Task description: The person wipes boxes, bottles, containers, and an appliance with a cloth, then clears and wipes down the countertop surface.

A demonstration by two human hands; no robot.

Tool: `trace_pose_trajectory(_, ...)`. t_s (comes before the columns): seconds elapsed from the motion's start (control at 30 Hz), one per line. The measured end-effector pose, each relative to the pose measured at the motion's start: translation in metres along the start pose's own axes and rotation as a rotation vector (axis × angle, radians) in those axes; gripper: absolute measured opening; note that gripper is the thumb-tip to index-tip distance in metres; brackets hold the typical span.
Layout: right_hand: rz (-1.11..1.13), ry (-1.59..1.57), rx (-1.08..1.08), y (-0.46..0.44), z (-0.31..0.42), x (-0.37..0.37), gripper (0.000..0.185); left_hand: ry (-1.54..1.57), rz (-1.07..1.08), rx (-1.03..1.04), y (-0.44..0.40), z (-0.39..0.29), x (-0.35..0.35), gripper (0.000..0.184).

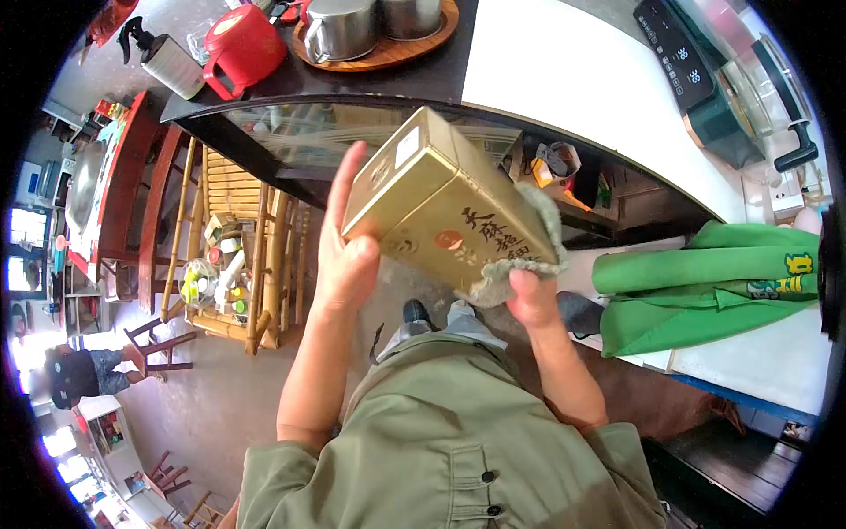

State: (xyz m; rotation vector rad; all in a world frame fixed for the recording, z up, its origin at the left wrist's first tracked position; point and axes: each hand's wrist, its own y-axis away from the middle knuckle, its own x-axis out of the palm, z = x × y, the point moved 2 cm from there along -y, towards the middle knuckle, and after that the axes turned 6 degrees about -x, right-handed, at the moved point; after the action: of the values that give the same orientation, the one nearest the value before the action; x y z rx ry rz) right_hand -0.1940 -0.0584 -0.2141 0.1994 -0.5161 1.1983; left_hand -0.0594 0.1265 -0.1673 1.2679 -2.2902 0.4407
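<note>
A gold gift box (441,194) with dark Chinese characters and a red round mark on its front is held tilted in the air before my chest. My left hand (351,256) grips its left end, the thumb at the front lower edge and one finger stretched up along the side. At the other end, my right hand (534,298) holds a grey-green cloth (515,267) pressed to the box's right end and lower edge. Most of the right fingers are hidden behind the cloth and box.
A dark counter (264,93) ahead bears a red jug (245,48), a spray bottle (172,66) and metal cups on a wooden tray (388,55). Right are a green bag (705,282) and an appliance (705,79). A bamboo chair (233,181) and a person (84,375) are left.
</note>
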Motion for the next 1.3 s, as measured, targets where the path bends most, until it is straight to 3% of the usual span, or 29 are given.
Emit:
trace_pose_trajectory(0.07, -0.019, -0.174, 0.000, 0.000, -0.008, 0.013, 0.077, 0.031, 0.067, -0.057, 0.004, 0.004, -0.001, 0.103)
trace_pose_trajectory(0.17, -0.053, -0.189, 0.019, -0.004, -0.014, 0.013, 0.084, 0.006, -0.079, -0.056, 0.010, 0.012, 0.001, 0.096)
trace_pose_trajectory(0.23, -0.010, -0.090, -0.101, -0.009, -0.009, 0.008, 0.074, 0.019, -0.182, -0.027, 0.011, 0.014, -0.009, 0.073)
trace_pose_trajectory(0.27, -0.117, -0.141, -0.097, -0.012, -0.002, 0.005, 0.069, 0.016, -0.160, -0.052, 0.010, 0.008, -0.014, 0.067)
trace_pose_trajectory(0.3, -0.222, -0.193, -0.093, -0.014, 0.005, 0.000, 0.066, 0.081, -0.212, -0.097, 0.011, 0.004, -0.017, 0.080)
trace_pose_trajectory(0.43, 0.221, -0.137, -0.235, -0.024, 0.041, 0.018, 0.053, -0.282, -0.163, -0.025, 0.010, 0.008, -0.017, 0.090)
trace_pose_trajectory(0.47, 0.287, 0.197, -0.273, -0.029, 0.042, 0.020, 0.053, -0.385, -0.127, -0.045, 0.010, 0.013, -0.009, 0.096)
trace_pose_trajectory(0.5, 0.348, 0.529, -0.331, -0.034, 0.042, 0.022, 0.054, -0.312, -0.146, -0.024, 0.012, 0.022, 0.004, 0.089)
trace_pose_trajectory(0.53, 0.360, 0.539, -0.142, -0.045, 0.053, 0.049, 0.055, -0.207, -0.144, -0.023, 0.010, 0.024, 0.003, 0.081)
trace_pose_trajectory(0.6, 0.380, 0.551, 0.026, -0.054, 0.053, 0.062, 0.057, -0.061, -0.195, 0.039, 0.000, 0.029, -0.007, 0.066)
trace_pose_trajectory(0.67, 0.424, 0.757, -0.149, -0.036, 0.029, 0.055, 0.058, 0.011, -0.261, 0.006, -0.003, 0.008, -0.008, 0.063)
trace_pose_trajectory(0.7, 0.442, 0.757, -0.152, -0.029, 0.017, 0.051, 0.058, 0.084, -0.277, -0.014, -0.007, 0.000, -0.013, 0.062)
trace_pose_trajectory(0.77, 0.288, 0.446, -0.040, -0.013, -0.010, 0.042, 0.058, 0.079, -0.243, -0.008, -0.010, -0.002, -0.021, 0.061)
trace_pose_trajectory(0.8, 0.151, 0.279, -0.048, -0.008, -0.028, 0.040, 0.055, 0.048, -0.354, 0.024, -0.013, 0.004, -0.017, 0.059)
trace_pose_trajectory(0.83, 0.158, 0.278, -0.052, -0.014, -0.024, 0.042, 0.055, 0.016, -0.462, 0.050, -0.014, 0.009, -0.012, 0.057)
trace_pose_trajectory(0.9, 0.101, 0.055, 0.007, -0.028, -0.020, 0.031, 0.048, -0.091, -0.404, 0.171, -0.008, 0.014, 0.009, 0.055)
trace_pose_trajectory(0.97, 0.082, -0.020, 0.023, -0.035, -0.018, 0.017, 0.044, 0.087, -0.382, 0.004, -0.003, 0.013, 0.011, 0.065)
trace_pose_trajectory(1.03, 0.001, -0.239, 0.274, -0.030, -0.014, 0.011, 0.042, 0.246, -0.105, 0.048, 0.001, -0.005, 0.012, 0.093)
trace_pose_trajectory(1.07, -0.039, -0.506, 0.442, -0.027, -0.013, 0.013, 0.044, 0.117, -0.070, 0.108, -0.004, -0.009, 0.013, 0.106)
trace_pose_trajectory(1.1, -0.040, -0.503, 0.423, -0.024, -0.013, 0.015, 0.044, -0.016, -0.039, 0.167, -0.004, -0.015, 0.014, 0.118)
trace_pose_trajectory(1.13, -0.019, -0.370, 0.437, -0.020, -0.017, 0.019, 0.044, 0.014, -0.063, 0.091, -0.005, -0.027, 0.023, 0.134)
trace_pose_trajectory(1.17, 0.003, -0.234, 0.448, -0.018, -0.020, 0.024, 0.045, 0.014, -0.047, 0.096, -0.007, -0.028, 0.025, 0.134)
trace_pose_trajectory(1.2, 0.088, 0.101, 0.335, -0.021, -0.020, 0.029, 0.049, -0.056, -0.045, 0.153, -0.007, -0.029, 0.025, 0.135)
trace_pose_trajectory(1.23, 0.086, 0.106, 0.320, -0.024, -0.013, 0.035, 0.049, -0.125, -0.046, 0.213, -0.006, -0.030, 0.025, 0.136)
trace_pose_trajectory(1.3, 0.220, 0.550, 0.018, -0.027, 0.009, 0.051, 0.053, -0.149, -0.066, 0.221, -0.002, -0.028, 0.027, 0.138)
